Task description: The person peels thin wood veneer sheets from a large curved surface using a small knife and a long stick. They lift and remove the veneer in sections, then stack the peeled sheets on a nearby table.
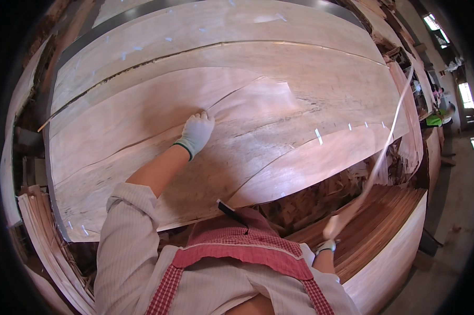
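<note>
A large pale wood veneer sheet (279, 63) is spread over the work surface, with a loose, thinner veneer piece (142, 107) lying on it. My left hand (196, 134), in a white glove with a green cuff, presses down at this piece's edge, fingers curled and closed on it. A split or overlap line runs from the fingers toward the upper right. Low on the right, my right hand (326, 247), also gloved, grips the lower end of a long, narrow veneer strip (376, 170). The strip slants up past the sheet's right edge; its lower end is blurred.
A long thin stick (195, 51) lies across the sheet. Small tape pieces (318, 137) dot the surface. Stacked veneer (376, 220) stands at lower right, with veneer scraps (313, 191) beside it. More sheets (45, 231) stand at left. A dark-handled tool (229, 209) is at my apron.
</note>
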Demonstrator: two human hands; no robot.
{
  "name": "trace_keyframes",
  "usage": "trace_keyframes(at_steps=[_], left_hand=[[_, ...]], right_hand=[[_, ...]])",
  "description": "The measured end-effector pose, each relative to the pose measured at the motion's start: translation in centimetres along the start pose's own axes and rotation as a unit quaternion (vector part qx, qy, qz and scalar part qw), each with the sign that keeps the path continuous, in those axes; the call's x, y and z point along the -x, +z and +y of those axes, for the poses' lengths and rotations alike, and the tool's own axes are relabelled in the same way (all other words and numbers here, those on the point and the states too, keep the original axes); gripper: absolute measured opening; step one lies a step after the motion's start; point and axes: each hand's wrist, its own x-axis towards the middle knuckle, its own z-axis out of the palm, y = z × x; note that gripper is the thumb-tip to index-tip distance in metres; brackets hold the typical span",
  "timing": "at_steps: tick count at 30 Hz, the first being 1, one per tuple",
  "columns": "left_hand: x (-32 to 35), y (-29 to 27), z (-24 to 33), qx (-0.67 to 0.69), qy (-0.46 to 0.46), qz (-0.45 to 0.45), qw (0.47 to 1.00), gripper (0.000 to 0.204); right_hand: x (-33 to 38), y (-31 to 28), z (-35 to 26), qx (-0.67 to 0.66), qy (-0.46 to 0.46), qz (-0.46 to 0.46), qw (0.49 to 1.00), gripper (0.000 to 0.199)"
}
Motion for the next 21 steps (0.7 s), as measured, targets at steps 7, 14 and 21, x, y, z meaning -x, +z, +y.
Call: trace_keyframes(at_steps=[7, 14, 21], left_hand=[[-0.2, -3.9, -4.1, 0.306, -0.205, -0.059, 0.928, 0.015], [10.1, -12.6, -14.0, 0.314, -0.346, 0.196, 0.862, 0.024], [36.9, -15.9, -20.2, 0.348, -0.458, 0.261, 0.775, 0.027]], right_hand=[[5.8, 4.7, 0.5, 0.363, -0.009, -0.072, 0.929, 0.046], [8.4, 10.5, -9.3, 0.120, -0.406, -0.115, 0.899, 0.047], [27.5, 21.1, -7.9, 0.075, -0.402, -0.327, 0.852, 0.047]])
